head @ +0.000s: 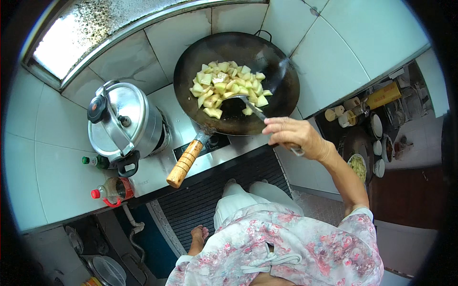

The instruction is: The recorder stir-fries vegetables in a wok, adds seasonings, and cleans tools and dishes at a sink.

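My right hand (295, 137) grips the handle of a metal spatula (254, 107) from the right, over the rim of a dark wok (282, 85). The spatula's head rests among pale green, chopped vegetable pieces (229, 80), at their near edge. Toward me and to the left points the wok's ringed wooden handle (185, 161), which no hand touches. My left hand (200, 232) hangs low beside my body, away from the stove, with nothing visible in it; its fingers are partly curled.
An aluminium pressure cooker (125, 114) stands left of the wok on the steel cooktop (168, 111). Near it are a green bottle (102, 162) and a red-capped plastic bottle (116, 189). Tiled walls rise behind. At right, several bowls and jars stand near a bowl of chopped pale green food (357, 167).
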Tool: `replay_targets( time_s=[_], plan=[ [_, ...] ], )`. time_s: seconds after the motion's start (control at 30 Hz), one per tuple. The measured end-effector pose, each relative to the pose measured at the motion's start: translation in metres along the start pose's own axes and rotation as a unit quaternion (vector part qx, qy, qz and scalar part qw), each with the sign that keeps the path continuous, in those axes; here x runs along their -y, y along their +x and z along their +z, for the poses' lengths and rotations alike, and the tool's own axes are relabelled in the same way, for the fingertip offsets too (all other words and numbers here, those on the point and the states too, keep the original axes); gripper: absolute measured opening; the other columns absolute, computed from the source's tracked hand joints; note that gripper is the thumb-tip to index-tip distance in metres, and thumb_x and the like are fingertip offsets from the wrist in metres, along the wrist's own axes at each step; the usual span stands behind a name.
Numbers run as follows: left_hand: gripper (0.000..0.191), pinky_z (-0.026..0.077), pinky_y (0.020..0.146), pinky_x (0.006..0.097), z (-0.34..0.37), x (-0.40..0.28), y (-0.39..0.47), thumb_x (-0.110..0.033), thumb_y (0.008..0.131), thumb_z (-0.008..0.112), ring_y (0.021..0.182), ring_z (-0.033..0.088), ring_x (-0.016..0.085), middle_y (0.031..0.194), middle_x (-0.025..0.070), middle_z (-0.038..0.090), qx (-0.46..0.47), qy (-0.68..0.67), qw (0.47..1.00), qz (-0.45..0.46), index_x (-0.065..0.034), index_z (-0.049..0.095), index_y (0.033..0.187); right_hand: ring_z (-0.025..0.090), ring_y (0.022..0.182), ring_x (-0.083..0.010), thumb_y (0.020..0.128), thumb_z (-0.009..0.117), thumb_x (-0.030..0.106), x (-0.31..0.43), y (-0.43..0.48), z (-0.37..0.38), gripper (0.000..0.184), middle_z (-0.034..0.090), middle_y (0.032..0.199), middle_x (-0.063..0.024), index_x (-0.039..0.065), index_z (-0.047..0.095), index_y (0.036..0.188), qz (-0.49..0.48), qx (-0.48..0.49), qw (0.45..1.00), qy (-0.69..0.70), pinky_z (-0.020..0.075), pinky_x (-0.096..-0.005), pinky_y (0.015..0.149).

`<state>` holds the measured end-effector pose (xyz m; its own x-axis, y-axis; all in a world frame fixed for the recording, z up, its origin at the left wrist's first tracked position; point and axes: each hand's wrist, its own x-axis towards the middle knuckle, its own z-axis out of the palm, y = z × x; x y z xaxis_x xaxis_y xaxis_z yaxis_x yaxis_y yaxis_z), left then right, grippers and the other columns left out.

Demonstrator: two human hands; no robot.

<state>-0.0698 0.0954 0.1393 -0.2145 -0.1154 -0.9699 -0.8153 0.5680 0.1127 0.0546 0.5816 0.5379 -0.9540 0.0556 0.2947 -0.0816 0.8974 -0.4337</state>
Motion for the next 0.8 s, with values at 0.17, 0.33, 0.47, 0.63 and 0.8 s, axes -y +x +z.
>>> replay_targets(
  time_s=[0.17, 0.33, 0.47, 0.63, 0.8],
  plan=[
    [0.016, 0.054, 0.049, 0.0328, -0.008, 0.014, 0.004, -0.015, 0.093, 0.050, 0.058, 0.062, 0.017, 0.073, 0.0057, 0.063, -0.010, -0.065, 0.998, 0.003, -0.0073, 0.059, 0.104, 0.066, 0.094, -0.0199, 0.078, 0.063, -0.008, 0.008, 0.036, -0.032, 0.022, 0.068, 0.100, -0.0089, 0.003, 0.066, 0.096, 0.074, -0.128, 0.985, 0.089, 0.0564, -0.0286, 0.080],
    [0.017, 0.053, 0.049, 0.0326, -0.004, 0.022, 0.012, -0.015, 0.094, 0.049, 0.057, 0.062, 0.017, 0.073, 0.0056, 0.063, -0.010, -0.018, 1.000, 0.012, -0.0080, 0.058, 0.106, 0.065, 0.086, -0.0130, 0.086, 0.063, 0.009, -0.012, 0.077, -0.046, 0.015, 0.070, 0.097, -0.0081, 0.002, 0.068, 0.099, 0.195, -0.187, 0.927, 0.259, 0.0533, -0.0264, 0.076],
    [0.017, 0.053, 0.049, 0.0323, 0.005, 0.020, 0.007, -0.016, 0.094, 0.048, 0.057, 0.062, 0.017, 0.074, 0.0056, 0.063, -0.024, -0.065, 0.998, -0.013, -0.0087, 0.058, 0.107, 0.064, 0.091, -0.0157, 0.085, 0.065, 0.008, -0.053, 0.098, -0.033, 0.015, 0.067, 0.096, -0.0098, -0.001, 0.067, 0.098, 0.238, -0.175, 0.908, 0.298, 0.0543, -0.0288, 0.079],
    [0.019, 0.054, 0.053, 0.0336, -0.001, 0.037, 0.015, -0.016, 0.094, 0.049, 0.062, 0.063, 0.018, 0.079, 0.0066, 0.063, -0.004, -0.070, 0.998, 0.001, -0.0085, 0.056, 0.109, 0.066, 0.073, -0.0124, 0.081, 0.065, 0.017, -0.068, 0.122, -0.028, 0.017, 0.069, 0.078, -0.0062, 0.003, 0.070, 0.090, 0.246, -0.212, 0.926, 0.194, 0.0526, -0.0261, 0.070],
    [0.018, 0.054, 0.052, 0.0344, -0.005, 0.053, 0.030, -0.016, 0.093, 0.049, 0.063, 0.063, 0.019, 0.080, 0.0067, 0.063, 0.009, -0.030, 0.999, 0.040, -0.0087, 0.057, 0.109, 0.067, 0.069, -0.0124, 0.078, 0.065, 0.015, -0.057, 0.160, -0.022, 0.020, 0.069, 0.074, -0.0083, 0.000, 0.070, 0.090, 0.252, -0.319, 0.870, 0.279, 0.0560, -0.0244, 0.064]
  ],
)
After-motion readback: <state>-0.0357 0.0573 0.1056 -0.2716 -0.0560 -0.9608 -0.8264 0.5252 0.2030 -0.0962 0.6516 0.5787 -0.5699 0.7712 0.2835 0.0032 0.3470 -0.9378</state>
